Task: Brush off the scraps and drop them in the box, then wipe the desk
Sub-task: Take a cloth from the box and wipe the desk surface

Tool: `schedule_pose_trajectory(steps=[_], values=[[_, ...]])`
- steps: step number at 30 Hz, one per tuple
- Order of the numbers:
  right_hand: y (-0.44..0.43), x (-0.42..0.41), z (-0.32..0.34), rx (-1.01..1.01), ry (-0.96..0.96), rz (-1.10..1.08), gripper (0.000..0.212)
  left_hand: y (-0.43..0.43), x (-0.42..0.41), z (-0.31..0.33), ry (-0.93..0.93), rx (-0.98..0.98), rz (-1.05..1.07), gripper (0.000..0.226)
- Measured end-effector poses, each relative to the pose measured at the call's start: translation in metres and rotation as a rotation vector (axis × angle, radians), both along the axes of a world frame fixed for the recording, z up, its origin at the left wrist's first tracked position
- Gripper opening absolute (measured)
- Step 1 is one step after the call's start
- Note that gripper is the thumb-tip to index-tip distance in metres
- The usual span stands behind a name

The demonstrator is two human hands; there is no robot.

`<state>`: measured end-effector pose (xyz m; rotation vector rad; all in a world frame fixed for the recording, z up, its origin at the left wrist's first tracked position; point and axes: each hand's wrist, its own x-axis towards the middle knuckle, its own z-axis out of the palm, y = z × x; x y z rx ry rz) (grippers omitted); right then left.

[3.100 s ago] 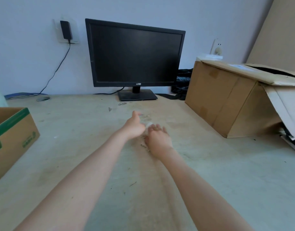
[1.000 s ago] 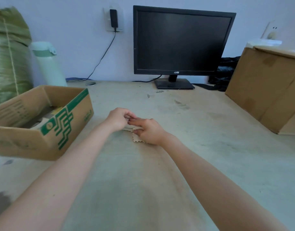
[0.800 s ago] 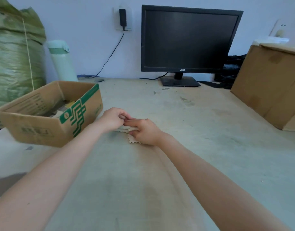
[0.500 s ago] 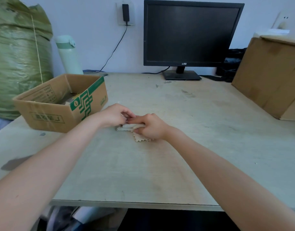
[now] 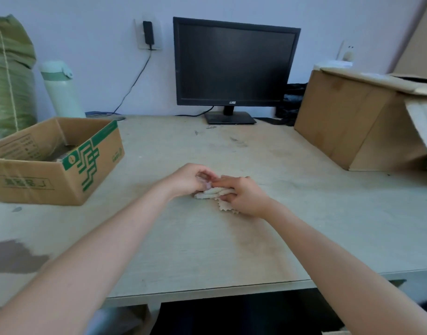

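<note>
Box (image 5: 38, 184) stands left, carton (image 5: 340, 117) right, monitor (image 5: 234, 64) behind the gripped cloth (image 5: 215, 192).

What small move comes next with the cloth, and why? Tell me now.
Probably slide the folded beige zigzag-edged cloth forward to the dark scraps before the black monitor stand: the left hand and right hand both grip it, those scraps lie unswept on the pale desk, and the open green-printed cardboard box waits at left.

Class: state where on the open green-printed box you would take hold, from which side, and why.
On the green-printed box, probably pinch the top rim of its striped wall, from above and the right: the top is open, and that rim stands bare and upright.
</note>
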<state>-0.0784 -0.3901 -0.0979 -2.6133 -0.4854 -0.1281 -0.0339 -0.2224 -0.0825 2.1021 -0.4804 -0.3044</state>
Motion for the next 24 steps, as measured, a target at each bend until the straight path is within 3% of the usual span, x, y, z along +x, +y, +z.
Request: schedule_pose_trajectory(steps=[4, 7, 15, 19, 24], values=[[-0.038, -0.008, 0.0, 0.174, 0.021, -0.187, 0.039, -0.045, 0.003, -0.002, -0.074, 0.097, -0.04, 0.038], [-0.054, -0.01, 0.001, 0.21, 0.058, -0.293, 0.044, -0.058, 0.009, 0.003, -0.155, 0.28, -0.084, 0.041], [-0.051, -0.026, 0.0, 0.266, 0.014, -0.213, 0.03, -0.061, 0.006, 0.013, -0.435, 0.745, -0.216, 0.035], [-0.053, -0.035, -0.001, 0.299, 0.012, -0.228, 0.032, -0.059, 0.003, 0.021, -0.305, 0.73, -0.266, 0.03], [-0.04, -0.033, 0.0, 0.32, 0.001, -0.24, 0.041, -0.062, -0.014, 0.016, -0.438, 0.75, -0.249, 0.033]])
